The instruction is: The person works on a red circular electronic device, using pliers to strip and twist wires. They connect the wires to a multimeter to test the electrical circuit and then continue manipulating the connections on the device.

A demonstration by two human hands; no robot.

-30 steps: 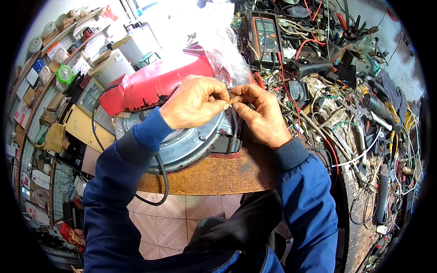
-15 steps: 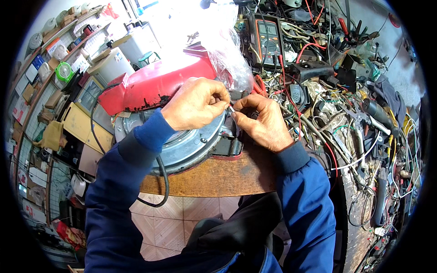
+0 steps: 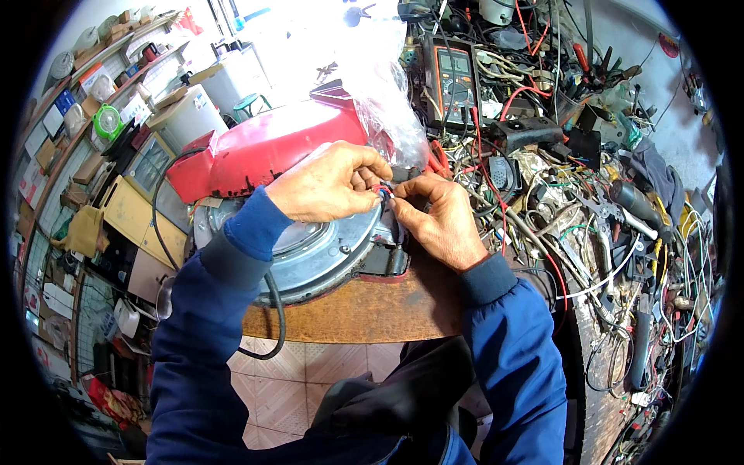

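The left hand [image 3: 329, 186] and the right hand [image 3: 442, 221] meet fingertip to fingertip above the round grey metal housing [image 3: 310, 252], each with fingers pinched closed on the thin red and blue wires [image 3: 382, 191] held between them. The housing lies on the wooden tabletop [image 3: 364, 310], with its red cover [image 3: 271, 147] on the far side and a black cable [image 3: 273, 325] hanging over the near edge. A multimeter [image 3: 452, 74] stands behind the hands among tangled wires and tools
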